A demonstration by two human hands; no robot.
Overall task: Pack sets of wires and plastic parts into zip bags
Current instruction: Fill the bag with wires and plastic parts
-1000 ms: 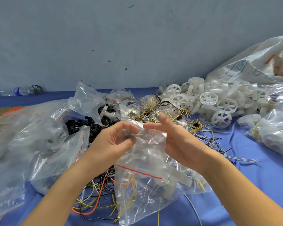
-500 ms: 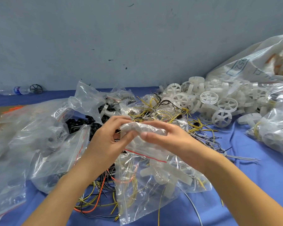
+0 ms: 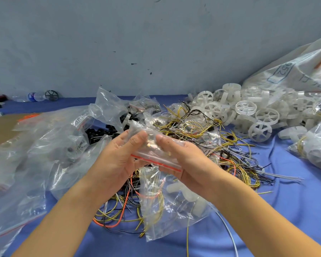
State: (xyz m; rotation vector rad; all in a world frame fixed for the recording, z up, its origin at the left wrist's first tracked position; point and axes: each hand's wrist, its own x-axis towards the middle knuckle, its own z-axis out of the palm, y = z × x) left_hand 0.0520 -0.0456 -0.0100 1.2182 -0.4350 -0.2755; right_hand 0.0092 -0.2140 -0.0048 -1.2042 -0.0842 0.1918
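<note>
Evidently one set is nearly packed: the left hand (image 3: 119,162) and right hand (image 3: 191,164) both pinch the folded mouth of a zip bag (image 3: 174,210), which holds wires and a white plastic part and hangs low over the bench (image 3: 295,201). Its seal looks unfinished, and loose wires (image 3: 233,158) and plastic wheels (image 3: 248,110) await bagging.

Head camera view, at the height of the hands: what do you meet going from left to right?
heap of clear bags → left hand → zip bag, pinched at its top from both sides → right hand → tangle of loose wires → filled bags at the right edge
</note>
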